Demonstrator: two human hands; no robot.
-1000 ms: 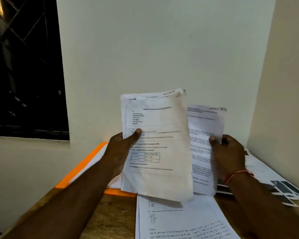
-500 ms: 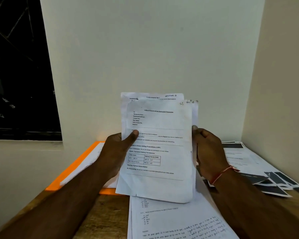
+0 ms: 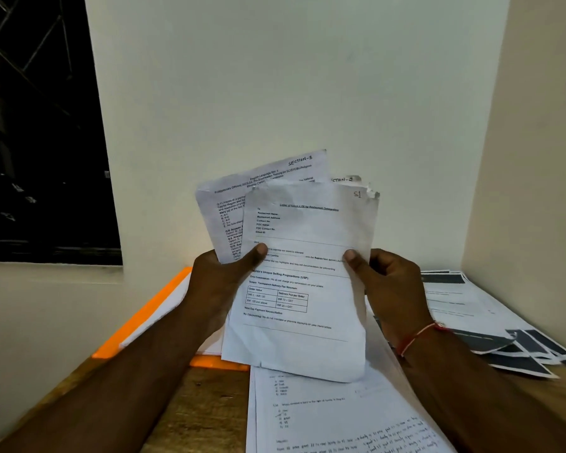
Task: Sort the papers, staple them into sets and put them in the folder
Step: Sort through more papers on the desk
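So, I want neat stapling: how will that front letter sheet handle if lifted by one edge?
Probably floppy: the letter sheet curls below the left hand and right hand. Likely tears easily: its top right corner looks ragged.

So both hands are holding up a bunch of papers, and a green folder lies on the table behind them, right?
Not quite: the head view shows the folder is orange, not green. The left hand and right hand do hold up the papers.

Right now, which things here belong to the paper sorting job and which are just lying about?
Job: sheaf of papers in left hand and right hand; orange folder; handwritten sheets; dark-printed sheets, probably.
Not the job: window; wooden table; red wrist thread. No stapler shows.
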